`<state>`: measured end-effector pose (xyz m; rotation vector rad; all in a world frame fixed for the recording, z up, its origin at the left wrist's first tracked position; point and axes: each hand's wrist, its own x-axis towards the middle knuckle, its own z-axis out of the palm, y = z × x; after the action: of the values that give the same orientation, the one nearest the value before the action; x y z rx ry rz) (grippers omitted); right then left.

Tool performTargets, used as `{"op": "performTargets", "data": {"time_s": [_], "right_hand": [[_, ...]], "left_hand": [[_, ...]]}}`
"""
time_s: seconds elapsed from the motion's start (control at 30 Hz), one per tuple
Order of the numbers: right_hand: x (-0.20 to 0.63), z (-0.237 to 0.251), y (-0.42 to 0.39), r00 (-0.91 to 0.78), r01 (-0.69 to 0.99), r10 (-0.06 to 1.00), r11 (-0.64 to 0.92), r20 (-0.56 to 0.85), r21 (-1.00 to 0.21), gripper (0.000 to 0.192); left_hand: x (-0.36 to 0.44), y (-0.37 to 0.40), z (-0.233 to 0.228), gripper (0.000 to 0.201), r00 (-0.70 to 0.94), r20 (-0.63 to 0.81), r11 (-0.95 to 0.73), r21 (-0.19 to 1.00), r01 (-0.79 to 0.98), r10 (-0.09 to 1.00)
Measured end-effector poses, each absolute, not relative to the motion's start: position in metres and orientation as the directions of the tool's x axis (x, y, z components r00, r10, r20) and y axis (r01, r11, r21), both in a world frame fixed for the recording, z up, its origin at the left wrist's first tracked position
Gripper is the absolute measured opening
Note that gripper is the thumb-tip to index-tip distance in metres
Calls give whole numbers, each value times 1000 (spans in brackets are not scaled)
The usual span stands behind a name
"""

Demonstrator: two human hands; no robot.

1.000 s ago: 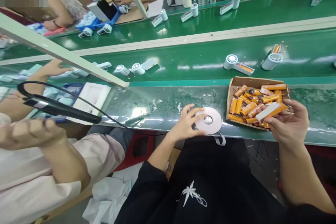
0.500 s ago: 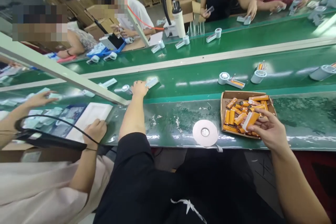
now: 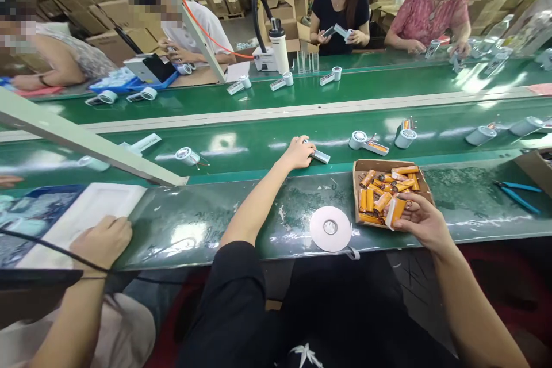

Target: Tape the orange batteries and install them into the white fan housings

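The left hand (image 3: 299, 153) reaches far forward onto the green belt (image 3: 259, 146), arm nearly straight, fingers curled over a white fan unit (image 3: 318, 155) whose handle sticks out to the hand's right; the round head is hidden under the palm. The right hand (image 3: 420, 220) stays close to the body at the bench's near edge, wrist bent inward, pinching 1 orange battery (image 3: 395, 210) with a white strip on it between thumb and fingertips. Just beyond and left of this hand sits the cardboard box (image 3: 360, 167) of orange batteries, its near corner covered by the fingers. Between the 2 hands lies a white tape roll (image 3: 330, 228), flat, touching the bench's near edge, with bare worn bench (image 3: 241, 213) to its left. Right of the right hand, well apart, lie blue pliers (image 3: 517, 192). Further along the belt, 2 more fan units (image 3: 366, 142) lie with wires too small to make out.
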<state>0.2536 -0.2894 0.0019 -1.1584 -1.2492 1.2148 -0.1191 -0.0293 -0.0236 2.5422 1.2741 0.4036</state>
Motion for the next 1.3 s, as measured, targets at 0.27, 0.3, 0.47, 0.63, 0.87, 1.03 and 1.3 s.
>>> {"op": "performTargets", "data": {"time_s": [0.27, 0.3, 0.47, 0.63, 0.87, 1.03, 1.3], "right_hand": [[193, 55, -204, 48, 261, 968, 227, 248, -938, 60], [179, 58, -181, 7, 285, 968, 238, 250, -928, 60], [125, 46, -88, -145, 598, 975, 222, 168, -770, 46], [110, 30, -66, -284, 830, 955, 287, 80, -479, 41], [110, 34, -67, -358, 911, 933, 342, -32, -231, 36], [105, 38, -63, -403, 913, 907, 390, -118, -120, 49], [88, 41, -47, -401, 915, 876, 399, -268, -65, 37]], "left_hand": [[-114, -11, -32, 18, 496, 127, -483, 524, 701, 859], [-111, -12, -33, 20, 466, 145, -465, 537, 704, 873], [-89, -20, -39, 27, 317, 245, -400, 554, 730, 916], [-79, -22, -41, 22, 292, 269, -395, 544, 740, 918], [-73, -19, -48, 23, 316, 282, -423, 551, 719, 906], [-74, -16, -52, 27, 339, 299, -451, 566, 690, 892], [-79, -25, -49, 34, 382, 286, -475, 597, 646, 879]]}}
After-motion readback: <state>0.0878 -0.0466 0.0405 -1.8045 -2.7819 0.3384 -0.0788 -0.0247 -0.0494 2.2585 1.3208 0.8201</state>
